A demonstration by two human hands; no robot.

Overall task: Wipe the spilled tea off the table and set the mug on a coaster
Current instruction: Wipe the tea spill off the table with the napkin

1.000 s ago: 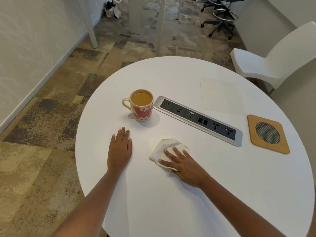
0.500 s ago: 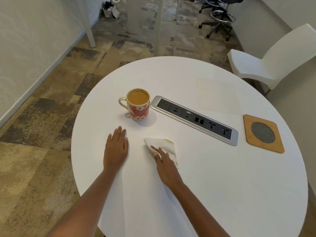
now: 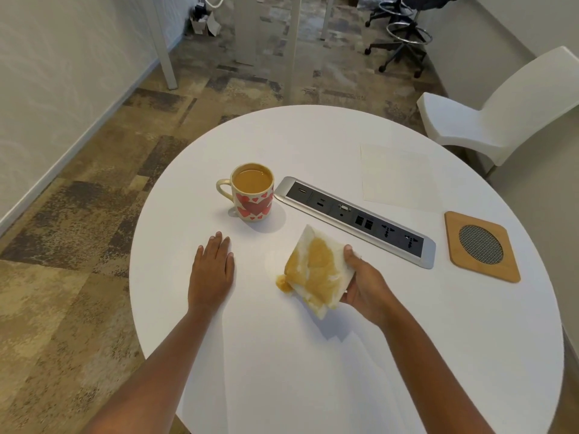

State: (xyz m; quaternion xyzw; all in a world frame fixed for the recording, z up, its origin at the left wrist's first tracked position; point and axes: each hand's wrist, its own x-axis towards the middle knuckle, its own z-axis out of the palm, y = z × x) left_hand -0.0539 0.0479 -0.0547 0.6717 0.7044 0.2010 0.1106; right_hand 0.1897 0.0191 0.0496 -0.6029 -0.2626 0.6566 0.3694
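Observation:
A cream mug with red hearts, full of milky tea, stands on the round white table, its handle to the left. My right hand grips a white tissue, lifted and turned up so its tea-soaked brown underside shows. My left hand lies flat on the table, fingers together, just in front of the mug and holding nothing. A wooden coaster with a round mesh centre sits at the right edge of the table.
A silver power and socket strip is set into the table between mug and coaster. A pale square sheet lies behind it. A white chair stands at the right, and an office stool further back.
My right hand stopped pressing the tissue on the table, lifted it and flipped it over, showing the stained side. My left hand stayed flat in place.

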